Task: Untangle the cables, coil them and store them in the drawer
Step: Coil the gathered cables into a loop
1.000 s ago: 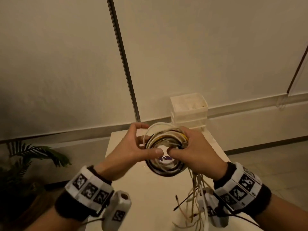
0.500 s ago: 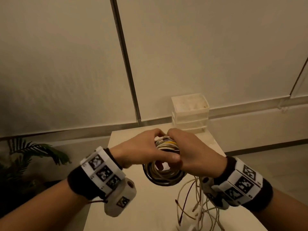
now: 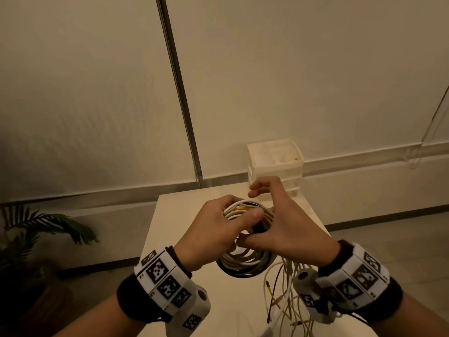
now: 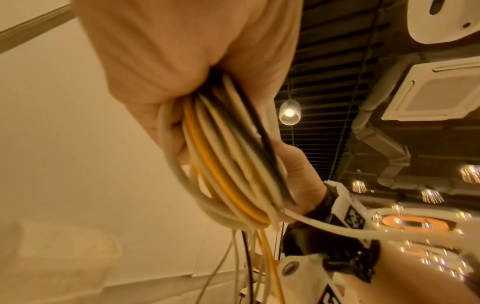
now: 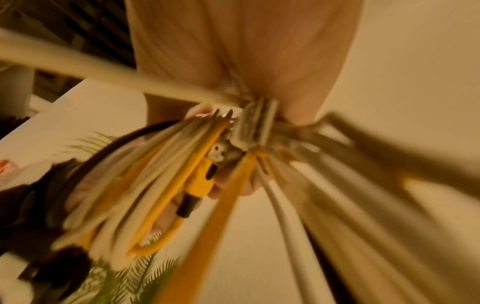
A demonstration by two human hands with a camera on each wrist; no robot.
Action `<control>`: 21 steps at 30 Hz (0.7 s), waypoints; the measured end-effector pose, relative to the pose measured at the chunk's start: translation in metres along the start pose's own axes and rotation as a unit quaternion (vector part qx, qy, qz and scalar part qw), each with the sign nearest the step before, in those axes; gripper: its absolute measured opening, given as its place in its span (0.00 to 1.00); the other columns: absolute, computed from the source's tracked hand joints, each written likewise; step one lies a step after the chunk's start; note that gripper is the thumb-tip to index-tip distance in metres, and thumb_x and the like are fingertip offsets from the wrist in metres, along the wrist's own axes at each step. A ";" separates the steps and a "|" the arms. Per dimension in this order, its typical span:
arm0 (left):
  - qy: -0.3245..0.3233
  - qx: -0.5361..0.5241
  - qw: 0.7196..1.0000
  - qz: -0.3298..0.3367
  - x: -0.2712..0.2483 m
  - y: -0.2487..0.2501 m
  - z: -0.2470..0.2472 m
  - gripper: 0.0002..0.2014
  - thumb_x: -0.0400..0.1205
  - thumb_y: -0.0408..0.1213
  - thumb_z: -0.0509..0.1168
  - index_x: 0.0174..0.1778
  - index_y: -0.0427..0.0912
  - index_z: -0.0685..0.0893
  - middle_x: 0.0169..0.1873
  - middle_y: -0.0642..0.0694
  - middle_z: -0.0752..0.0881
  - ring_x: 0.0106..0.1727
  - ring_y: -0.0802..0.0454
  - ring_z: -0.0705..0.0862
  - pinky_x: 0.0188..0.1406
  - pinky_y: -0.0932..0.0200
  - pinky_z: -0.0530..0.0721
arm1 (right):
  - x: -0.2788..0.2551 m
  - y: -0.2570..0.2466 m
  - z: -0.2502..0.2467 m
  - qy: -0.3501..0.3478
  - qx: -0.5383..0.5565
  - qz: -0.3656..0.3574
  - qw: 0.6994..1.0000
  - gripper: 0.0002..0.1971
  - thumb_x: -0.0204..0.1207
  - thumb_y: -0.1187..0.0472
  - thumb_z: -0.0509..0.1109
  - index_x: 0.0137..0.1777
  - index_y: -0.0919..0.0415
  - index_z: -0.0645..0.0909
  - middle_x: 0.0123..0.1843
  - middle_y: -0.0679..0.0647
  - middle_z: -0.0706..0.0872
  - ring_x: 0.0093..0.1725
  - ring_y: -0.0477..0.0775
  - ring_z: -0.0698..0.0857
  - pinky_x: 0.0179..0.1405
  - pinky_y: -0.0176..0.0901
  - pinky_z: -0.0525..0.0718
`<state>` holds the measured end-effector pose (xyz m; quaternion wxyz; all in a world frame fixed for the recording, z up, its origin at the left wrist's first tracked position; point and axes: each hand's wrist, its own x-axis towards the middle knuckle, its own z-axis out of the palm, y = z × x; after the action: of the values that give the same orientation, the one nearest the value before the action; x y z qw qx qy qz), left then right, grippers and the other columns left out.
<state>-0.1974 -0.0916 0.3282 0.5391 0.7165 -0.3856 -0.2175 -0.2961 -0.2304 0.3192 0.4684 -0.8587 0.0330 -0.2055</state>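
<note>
cable coil point(image 3: 245, 262) — left hand point(image 3: 213, 235) gripping, right hand point(image 3: 284, 229) pinching

left hand point(image 3: 216, 229): fingers curled, thumb pressed across | right hand point(image 3: 279, 222): thumb tucked inward, fingers loosely bent

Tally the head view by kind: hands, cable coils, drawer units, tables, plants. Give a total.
Hands: 2, the left hand and the right hand
cable coil: 1
drawer unit: 1
table: 1
plant: 1
Total: 6
</note>
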 end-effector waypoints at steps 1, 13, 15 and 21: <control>-0.003 -0.012 1.000 -0.003 -0.001 -0.001 0.001 0.12 0.79 0.45 0.72 0.55 0.44 0.85 0.33 0.50 0.88 0.22 0.61 0.82 0.22 0.64 0.77 | 0.000 0.001 -0.002 -0.014 0.027 0.007 1.000 0.42 0.54 0.53 0.84 0.63 0.40 0.63 0.64 0.40 0.73 0.49 0.50 0.88 0.48 0.48 0.90; 0.012 0.016 0.998 0.061 0.019 -0.014 -0.001 0.08 0.82 0.45 0.70 0.39 0.46 0.86 0.25 0.53 0.83 0.21 0.57 0.78 0.20 0.58 0.75 | 0.021 0.006 -0.009 -0.048 0.023 0.025 0.998 0.42 0.58 0.58 0.84 0.65 0.38 0.60 0.65 0.42 0.74 0.50 0.50 0.88 0.49 0.49 0.90; 0.054 -0.023 0.996 0.073 0.023 -0.017 -0.003 0.11 0.81 0.45 0.70 0.42 0.41 0.87 0.25 0.51 0.83 0.21 0.58 0.78 0.21 0.59 0.75 | 0.017 0.015 -0.014 -0.019 0.068 0.064 0.995 0.40 0.59 0.54 0.85 0.67 0.40 0.65 0.62 0.43 0.79 0.53 0.46 0.89 0.50 0.45 0.90; 0.141 -0.084 0.976 0.142 0.033 -0.016 0.002 0.12 0.78 0.45 0.68 0.46 0.39 0.88 0.22 0.58 0.83 0.21 0.62 0.79 0.22 0.70 0.75 | 0.002 0.022 0.017 0.094 0.138 0.118 0.979 0.13 0.70 0.62 0.75 0.54 0.51 0.83 0.46 0.55 0.90 0.44 0.54 0.90 0.41 0.51 0.92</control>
<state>-0.1737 -0.1167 0.3155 0.6716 0.6301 -0.3840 -0.0673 -0.2853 -0.2295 0.2939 0.5978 -0.7528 0.1493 -0.2316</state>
